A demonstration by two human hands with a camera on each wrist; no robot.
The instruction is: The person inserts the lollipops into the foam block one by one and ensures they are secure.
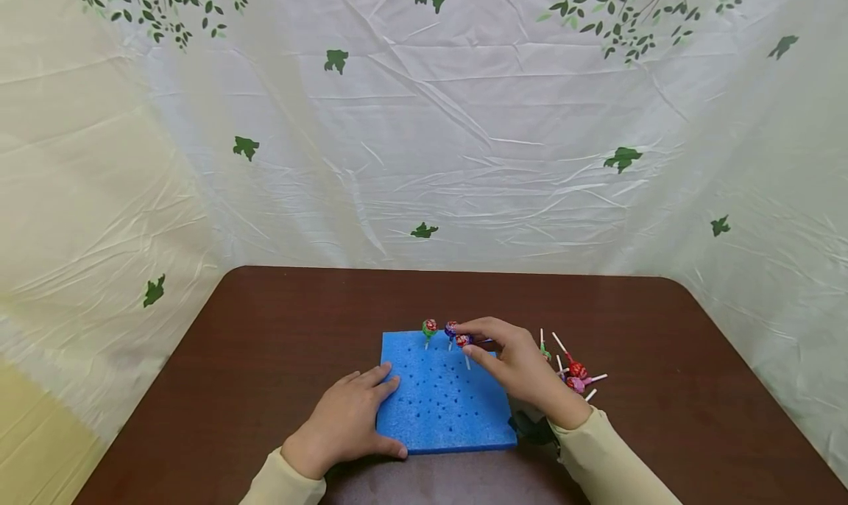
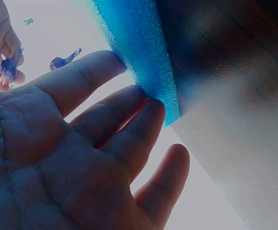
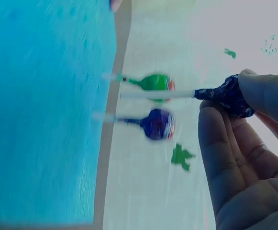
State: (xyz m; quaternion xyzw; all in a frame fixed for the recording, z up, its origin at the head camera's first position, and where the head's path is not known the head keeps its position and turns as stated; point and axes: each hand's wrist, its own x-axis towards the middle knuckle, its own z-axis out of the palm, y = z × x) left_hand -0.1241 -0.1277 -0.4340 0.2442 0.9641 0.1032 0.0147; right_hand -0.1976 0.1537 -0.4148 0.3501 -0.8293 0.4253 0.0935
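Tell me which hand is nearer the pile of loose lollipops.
Right. The right hand, pinching a purple lollipop, is just left of the pile; the left hand is farther off, at the left edge of the board.

In the head view, the right hand (image 1: 520,361) hides part of the held lolly (image 1: 463,340). At lower right, the pile (image 1: 577,371) is too small to count surely, and a dark object (image 1: 532,428) under the wrist is unclear. Both sleeves (image 1: 286,483) run off the bottom edge. In the left wrist view, the left hand (image 2: 86,139) is cut off at left and bottom, the board (image 2: 139,43) at the top. In the right wrist view, mid-frame, the green lolly (image 3: 153,83) and purple lolly (image 3: 156,124) are blurred.
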